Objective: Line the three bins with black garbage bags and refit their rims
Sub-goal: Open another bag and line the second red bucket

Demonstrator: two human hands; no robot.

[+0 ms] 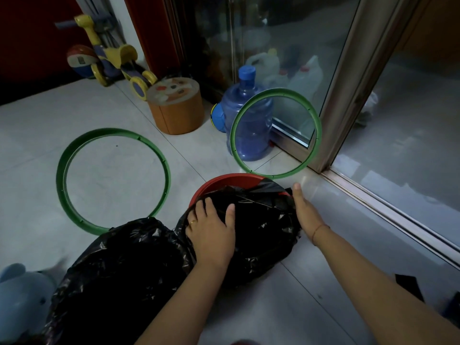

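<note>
A red bin (224, 181) stands on the floor with a black garbage bag (261, 220) draped over most of its mouth. My left hand (211, 230) lies on the bag at the bin's left side, fingers curled into the plastic. My right hand (305, 210) is flat against the bag on the bin's right side, fingers straight. A second bin covered by a black bag (119, 265) sits at lower left. One green rim (59, 175) lies flat on the floor. Another green rim (316, 120) stands upright behind the red bin.
A blue water jug (249, 113) and an orange round stool (179, 113) stand behind the bins. A toy scooter (112, 61) is at the back left. A glass sliding door with a metal frame (348, 95) and floor track runs along the right. A blue object (22, 295) is at the lower left.
</note>
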